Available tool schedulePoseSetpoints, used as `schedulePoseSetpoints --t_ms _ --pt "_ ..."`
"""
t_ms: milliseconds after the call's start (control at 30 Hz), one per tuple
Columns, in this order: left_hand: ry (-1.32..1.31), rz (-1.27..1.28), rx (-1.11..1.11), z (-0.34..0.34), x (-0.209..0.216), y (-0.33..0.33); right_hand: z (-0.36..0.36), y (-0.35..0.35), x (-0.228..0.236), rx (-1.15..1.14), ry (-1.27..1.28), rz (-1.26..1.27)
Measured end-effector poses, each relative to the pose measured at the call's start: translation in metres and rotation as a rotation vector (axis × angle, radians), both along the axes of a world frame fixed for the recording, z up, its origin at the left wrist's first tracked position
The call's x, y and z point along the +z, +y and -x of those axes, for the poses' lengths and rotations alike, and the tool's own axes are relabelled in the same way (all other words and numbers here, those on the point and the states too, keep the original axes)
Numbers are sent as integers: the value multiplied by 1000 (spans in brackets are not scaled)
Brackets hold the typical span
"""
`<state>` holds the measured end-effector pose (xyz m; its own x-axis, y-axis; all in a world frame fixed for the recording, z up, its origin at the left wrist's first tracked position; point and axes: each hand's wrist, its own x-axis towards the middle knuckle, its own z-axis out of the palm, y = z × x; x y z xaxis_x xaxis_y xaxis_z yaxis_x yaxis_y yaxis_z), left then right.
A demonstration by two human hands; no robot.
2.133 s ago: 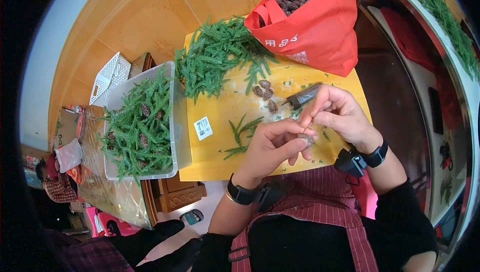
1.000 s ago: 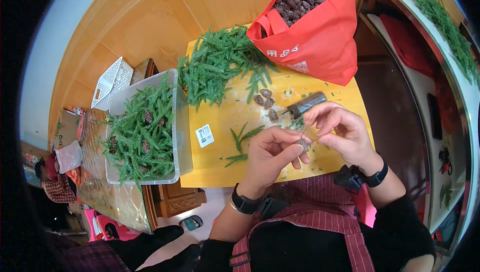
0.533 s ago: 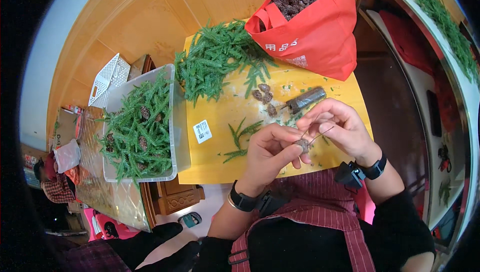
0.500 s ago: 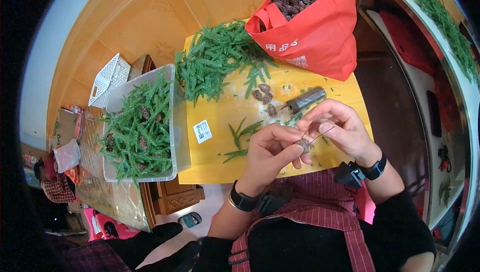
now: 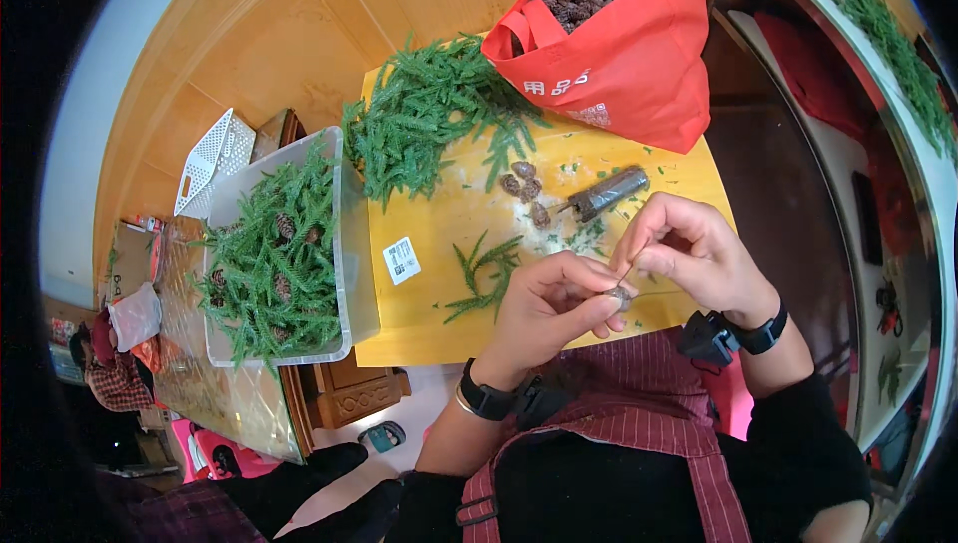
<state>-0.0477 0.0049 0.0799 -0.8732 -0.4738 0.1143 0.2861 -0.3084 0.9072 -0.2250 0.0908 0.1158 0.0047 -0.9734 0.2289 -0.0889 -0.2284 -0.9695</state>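
Observation:
Over the table's near edge, my left hand (image 5: 554,303) pinches a small brown pine cone (image 5: 623,296) between thumb and fingers, which partly hide it. My right hand (image 5: 699,256) is closed in a pinch on a thin wire (image 5: 629,268) that runs to the cone. Another stretch of the wire sticks out to the right of the cone. Just beyond my hands lie a dark, film-wrapped bundle of wires (image 5: 609,193) and several loose pine cones (image 5: 524,182). A green artificial pine sprig (image 5: 486,278) rests left of them.
A heap of pine sprigs (image 5: 424,109) and a red bag (image 5: 639,74) of pine cones stand at the back of the yellow table (image 5: 409,315). Left is a clear plastic bin (image 5: 356,244) filled with sprigs and cones. A person (image 5: 115,373) appears at far left.
My right hand has moved slightly right and up, drawing one wire end upward above the cone. My left hand keeps hold of the cone. The view has shifted a little.

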Motion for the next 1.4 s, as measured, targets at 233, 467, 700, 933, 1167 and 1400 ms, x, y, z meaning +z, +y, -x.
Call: schedulePoseSetpoints --t_ms 233,467,700,933,1167,1400 --pt "119 -82 11 3 0 -2 -12 2 -5 2 -430 -87" --pt "95 -105 14 2 2 -1 -5 -3 -14 103 -176 118" --pt "93 -65 -11 -1 6 -3 -6 -4 -5 66 -193 -3" --pt "3 -37 -61 -3 9 -8 -5 -6 -6 58 -121 67" --pt "32 70 96 0 10 -4 -12 -3 -12 -96 120 237" --pt "14 643 389 7 9 4 -29 2 -35 -316 -26 191"
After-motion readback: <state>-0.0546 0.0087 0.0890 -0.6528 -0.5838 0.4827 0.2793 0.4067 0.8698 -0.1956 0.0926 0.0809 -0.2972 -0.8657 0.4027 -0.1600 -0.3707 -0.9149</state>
